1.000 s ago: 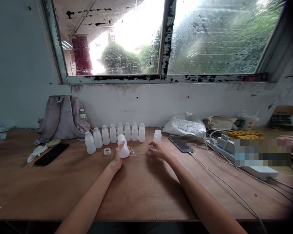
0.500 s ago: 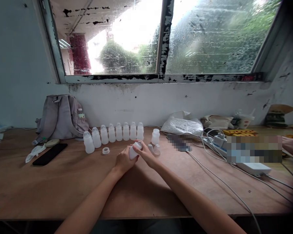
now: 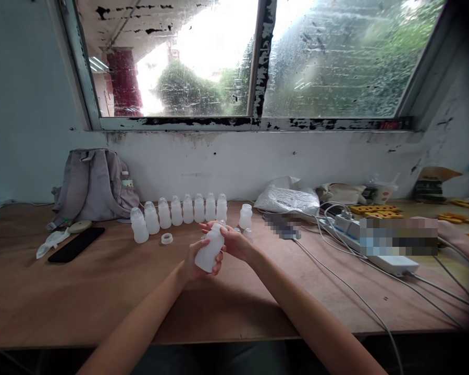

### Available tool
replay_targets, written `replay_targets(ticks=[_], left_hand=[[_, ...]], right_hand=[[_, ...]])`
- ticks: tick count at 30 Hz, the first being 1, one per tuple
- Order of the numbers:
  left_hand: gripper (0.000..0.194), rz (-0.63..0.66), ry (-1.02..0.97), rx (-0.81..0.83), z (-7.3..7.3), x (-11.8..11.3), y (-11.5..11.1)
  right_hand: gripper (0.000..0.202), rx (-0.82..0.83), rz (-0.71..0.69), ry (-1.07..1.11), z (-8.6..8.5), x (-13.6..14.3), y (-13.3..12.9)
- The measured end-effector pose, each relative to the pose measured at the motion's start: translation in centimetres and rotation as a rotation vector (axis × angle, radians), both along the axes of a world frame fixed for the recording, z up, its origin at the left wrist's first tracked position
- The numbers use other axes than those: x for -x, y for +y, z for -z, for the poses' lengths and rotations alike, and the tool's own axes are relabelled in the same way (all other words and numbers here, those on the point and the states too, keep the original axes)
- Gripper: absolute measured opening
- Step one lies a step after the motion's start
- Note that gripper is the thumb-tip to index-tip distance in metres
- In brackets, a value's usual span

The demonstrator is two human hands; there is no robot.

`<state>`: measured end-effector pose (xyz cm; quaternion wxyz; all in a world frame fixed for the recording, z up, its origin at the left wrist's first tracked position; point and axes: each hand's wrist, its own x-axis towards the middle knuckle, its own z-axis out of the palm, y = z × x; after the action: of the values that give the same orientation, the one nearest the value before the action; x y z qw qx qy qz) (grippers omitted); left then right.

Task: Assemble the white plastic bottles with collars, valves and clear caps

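Observation:
A frosted white baby bottle (image 3: 208,253) is held tilted over the table, its neck pointing up and to the right. My left hand (image 3: 194,263) wraps round its body from the left and below. At the neck, my right hand (image 3: 235,242) has its fingers closed, partly covering the top; whether a ring or teat sits there I cannot tell. Behind, a row of several similar baby bottles (image 3: 164,213) with clear caps stands upright. One uncapped bottle (image 3: 246,216) stands to the right, with small clear caps (image 3: 247,233) partly hidden by my right hand. A loose translucent ring (image 3: 167,238) lies left of my hands.
On the left are a grey backpack (image 3: 91,187), a black phone (image 3: 76,245) and a white crumpled wrapper (image 3: 53,242). A silver bag (image 3: 287,198) lies by the wall. White cables run past a power strip (image 3: 394,264); another person's hand (image 3: 459,238) is at far right.
The bottle has come nearer to me and turned, so more of its body shows. My left hand has slid lower on it; my right hand's fingers have shifted at the neck.

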<state>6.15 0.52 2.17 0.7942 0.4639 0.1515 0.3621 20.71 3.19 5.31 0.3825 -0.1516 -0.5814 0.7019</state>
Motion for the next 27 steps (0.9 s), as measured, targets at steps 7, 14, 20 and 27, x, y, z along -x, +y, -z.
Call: replay_targets(ticks=[7,14,20,27], left_hand=[[0.045,-0.114,-0.012,-0.056,-1.1,1.3,0.3],[0.042,-0.171,0.219,-0.028,-0.6,1.0,0.7],[0.043,-0.157,0.331,-0.019,-0.1,1.1,1.2],[0.044,-0.012,0.21,0.057,-0.2,1.8,1.1]], right_hand=[[0.028,-0.023,0.354,-0.098,1.7,-0.8,2.5],[0.031,-0.099,0.492,0.01,1.1,-0.1,1.9],[0.026,-0.118,0.636,0.008,1.6,-0.3,2.6],[0.026,-0.132,0.641,0.013,1.8,-0.3,2.8]])
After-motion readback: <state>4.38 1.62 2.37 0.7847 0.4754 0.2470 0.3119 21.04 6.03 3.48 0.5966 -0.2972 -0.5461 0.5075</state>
